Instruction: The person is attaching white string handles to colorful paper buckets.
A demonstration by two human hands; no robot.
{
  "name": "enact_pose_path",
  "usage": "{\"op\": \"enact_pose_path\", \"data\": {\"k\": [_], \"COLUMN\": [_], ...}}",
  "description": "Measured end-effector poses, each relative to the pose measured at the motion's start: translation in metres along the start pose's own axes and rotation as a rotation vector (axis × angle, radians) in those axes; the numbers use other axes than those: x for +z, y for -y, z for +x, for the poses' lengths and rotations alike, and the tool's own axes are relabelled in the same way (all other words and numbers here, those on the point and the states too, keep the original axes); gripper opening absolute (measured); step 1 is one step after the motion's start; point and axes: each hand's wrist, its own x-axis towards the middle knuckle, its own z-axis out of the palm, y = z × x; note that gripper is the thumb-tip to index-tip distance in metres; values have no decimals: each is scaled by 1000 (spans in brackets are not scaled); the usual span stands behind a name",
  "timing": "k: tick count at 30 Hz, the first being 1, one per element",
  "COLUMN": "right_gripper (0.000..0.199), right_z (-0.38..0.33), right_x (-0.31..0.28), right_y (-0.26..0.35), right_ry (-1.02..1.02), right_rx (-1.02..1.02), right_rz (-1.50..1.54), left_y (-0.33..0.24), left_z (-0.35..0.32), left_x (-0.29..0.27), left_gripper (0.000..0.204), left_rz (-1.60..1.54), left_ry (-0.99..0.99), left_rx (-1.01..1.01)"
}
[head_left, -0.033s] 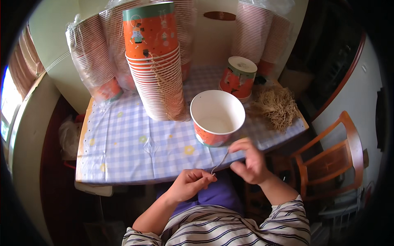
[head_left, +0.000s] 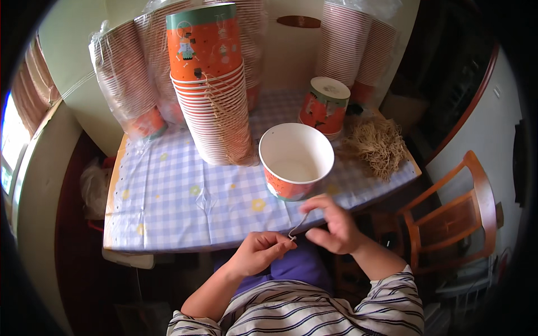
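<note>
A short thin pale cord (head_left: pixel 299 224) runs between my hands above the table's front edge. My left hand (head_left: pixel 259 252) pinches its lower end, where a small bend shows at the fingertips. The upper end meets the forefinger tip of my right hand (head_left: pixel 335 225) and moves with it. The right thumb stands apart below, and slight blur hides the exact hold. Just beyond my hands stands a paper bucket (head_left: pixel 297 157), orange outside and white inside, mouth upward. A tall stack of nested upside-down buckets (head_left: pixel 210 106) rises to its left, with light-brown cords draped down its side.
A tangled heap of cords (head_left: pixel 376 147) lies at the table's right, by a short upside-down bucket stack (head_left: pixel 325 112). Plastic-wrapped bucket stacks (head_left: pixel 126 78) line the back. A checked cloth (head_left: pixel 168 213) covers the table. A wooden chair (head_left: pixel 448 218) stands at right.
My right hand has moved slightly left, toward my left hand, carrying the cord's upper end along. The cord bends a little more. My left hand stays in place.
</note>
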Motion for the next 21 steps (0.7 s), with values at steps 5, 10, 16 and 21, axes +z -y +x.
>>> {"op": "enact_pose_path", "data": {"k": [5,10,16,21], "right_gripper": [55,41,16,13], "right_z": [-2,-4,5,4], "right_x": [27,29,27,30], "right_y": [-8,-15,0,-3], "right_ry": [345,351,192,86], "right_rx": [333,435,121,-67], "right_rz": [555,452,-117,-222], "left_y": [-4,-10,-7,-8], "left_z": [-3,-7,-5,-4], "left_x": [0,-3,-7,-11], "left_gripper": [22,21,19,24], "left_rz": [147,199,231,219], "left_ry": [2,-80,-104,-105], "left_rx": [6,32,53,41]}}
